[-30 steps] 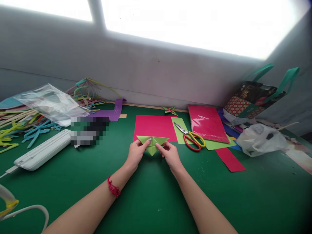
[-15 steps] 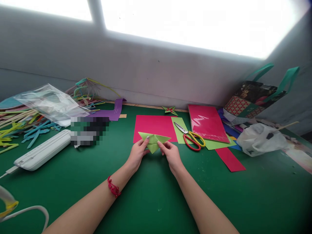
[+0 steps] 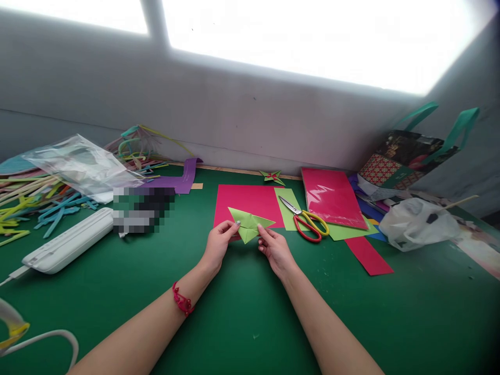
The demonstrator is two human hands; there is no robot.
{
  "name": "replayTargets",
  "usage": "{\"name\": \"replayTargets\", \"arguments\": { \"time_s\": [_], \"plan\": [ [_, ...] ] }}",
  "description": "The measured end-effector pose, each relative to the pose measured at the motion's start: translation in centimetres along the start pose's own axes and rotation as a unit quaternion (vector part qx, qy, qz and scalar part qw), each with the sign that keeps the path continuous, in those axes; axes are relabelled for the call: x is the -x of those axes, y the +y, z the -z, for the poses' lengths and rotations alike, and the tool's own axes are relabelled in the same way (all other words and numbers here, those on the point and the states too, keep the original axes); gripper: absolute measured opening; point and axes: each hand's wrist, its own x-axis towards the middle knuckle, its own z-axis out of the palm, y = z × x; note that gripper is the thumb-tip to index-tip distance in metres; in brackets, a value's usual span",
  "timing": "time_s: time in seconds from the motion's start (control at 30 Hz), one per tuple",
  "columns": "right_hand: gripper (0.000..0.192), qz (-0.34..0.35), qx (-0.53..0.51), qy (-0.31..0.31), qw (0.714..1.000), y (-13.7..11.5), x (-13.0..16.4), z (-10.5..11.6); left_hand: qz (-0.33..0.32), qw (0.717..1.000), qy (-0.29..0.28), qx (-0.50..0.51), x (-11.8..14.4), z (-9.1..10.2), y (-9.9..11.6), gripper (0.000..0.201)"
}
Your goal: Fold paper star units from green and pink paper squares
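The left hand (image 3: 219,245) and right hand (image 3: 278,252) are pinching opposite sides of the folded green paper (image 3: 248,221) between thumb and fingers, holding it by the red sheet (image 3: 250,198), while the scissors (image 3: 304,216) are lying to the right.

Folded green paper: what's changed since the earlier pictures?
The folded green paper has shifted slightly rightward and farther away, its left corner swinging up in view. The left hand and right hand still grip it. Scissors and pink sheet stayed put.
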Motion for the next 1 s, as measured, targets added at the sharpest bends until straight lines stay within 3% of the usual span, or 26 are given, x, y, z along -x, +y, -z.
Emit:
{"name": "replayTargets", "arguments": {
  "time_s": [0.13,0.23,0.37,0.5,0.6,0.73,0.8,0.9,1.0],
  "plan": [
    [0.026,0.043,0.041,-0.020,0.998,-0.2,0.0,0.0,-0.045,0.997,0.010,-0.055,-0.4,0.0,0.0,0.022],
    [0.024,0.108,0.072,-0.042,0.991,-0.9,0.0,0.2,-0.025,0.999,-0.007,0.040,-0.5,0.0,0.2,0.036],
    [0.011,0.273,0.172,-0.070,0.944,-2.1,0.4,0.6,0.071,0.979,-0.049,0.186,-0.3,0.1,0.7,0.048],
    [0.017,0.328,0.275,-0.089,0.899,-2.5,1.1,0.4,0.098,0.980,-0.041,0.171,-0.2,0.3,0.8,0.050],
    [0.024,0.327,0.282,-0.109,0.895,-2.5,1.3,0.0,0.060,0.991,-0.004,0.118,-0.4,0.5,0.8,0.058],
    [0.034,0.289,0.200,-0.047,0.935,-2.8,0.7,0.3,0.030,0.996,0.017,0.085,-0.6,0.7,0.8,0.064],
    [0.037,0.229,0.176,-0.033,0.957,-2.9,0.2,0.8,0.026,0.997,0.012,0.074,-0.6,0.7,0.8,0.065],
    [0.041,0.140,0.179,-0.061,0.972,-2.8,-0.1,1.1,0.029,0.998,-0.008,0.060,-0.4,0.5,0.9,0.065],
    [0.048,0.111,0.148,-0.091,0.979,-2.7,0.1,0.9,0.037,0.995,-0.044,0.078,0.1,0.0,1.7,0.063]
  ]
}}
